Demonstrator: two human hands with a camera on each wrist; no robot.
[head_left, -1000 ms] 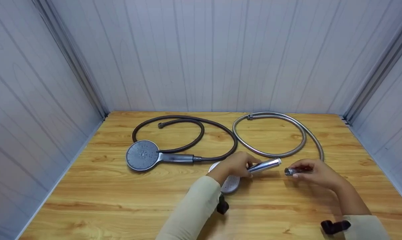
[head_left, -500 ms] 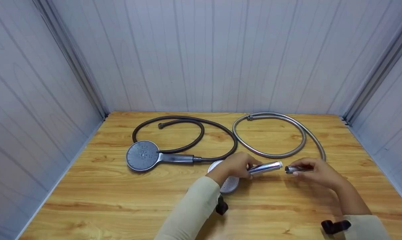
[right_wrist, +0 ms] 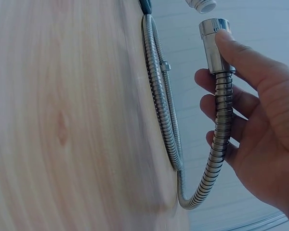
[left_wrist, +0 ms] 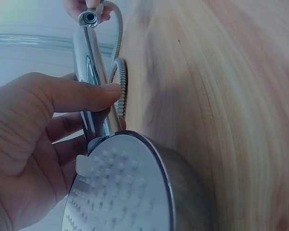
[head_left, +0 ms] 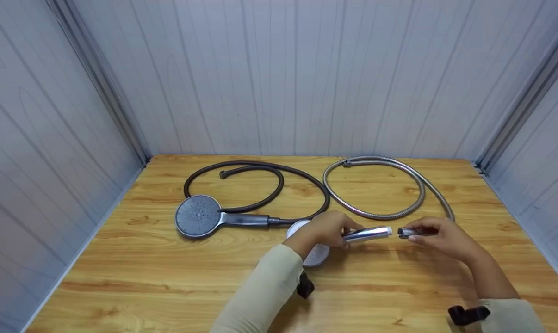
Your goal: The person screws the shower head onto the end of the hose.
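My left hand (head_left: 327,229) grips the chrome handle of a shower head (left_wrist: 120,192), thumb on one side and fingers curled round the other. Its round face with nozzles shows large in the left wrist view; the forearm partly covers it in the head view. Opposite, my right hand (head_left: 441,238) pinches the chrome end fitting of a silver shower hose (right_wrist: 216,48), the ribbed hose running along the fingers. Handle tip and fitting face each other, nearly in line, with a small gap between them.
A second, dark grey shower head (head_left: 198,216) lies on the wooden table (head_left: 135,277) to the left, joined to a looped black hose (head_left: 260,163). The silver hose's loop lies at the back right, touching or close to the black one. Panelled walls (head_left: 279,78) enclose the table.
The shower head's handle has tilted and lowered to line up with the hose fitting. The fitting has risen slightly, and the gap between the two has narrowed.
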